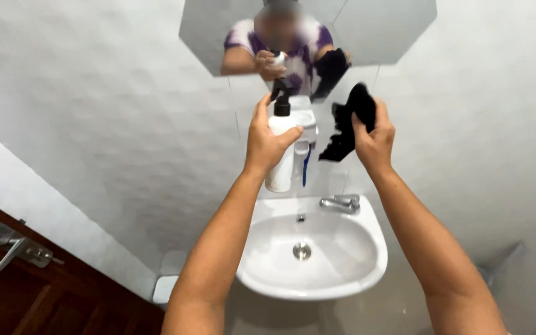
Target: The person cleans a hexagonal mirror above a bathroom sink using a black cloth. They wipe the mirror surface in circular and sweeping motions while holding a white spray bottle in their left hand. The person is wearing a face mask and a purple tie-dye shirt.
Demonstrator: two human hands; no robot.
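left hand (267, 141) clamps the upright white spray bottle (280, 152), nozzle toward the mirror (379, 31); right hand (375, 138), beside it, grips a black cloth (348, 124).

Left hand (267, 139) grips a white spray bottle (280, 162); right hand (375, 139) clutches a black cloth (350, 124).

The single head-worn camera is looking forward and down from close range, facing the wall mirror (379, 31) at the far side, with the washbasin (317, 254) sitting near, below centre.
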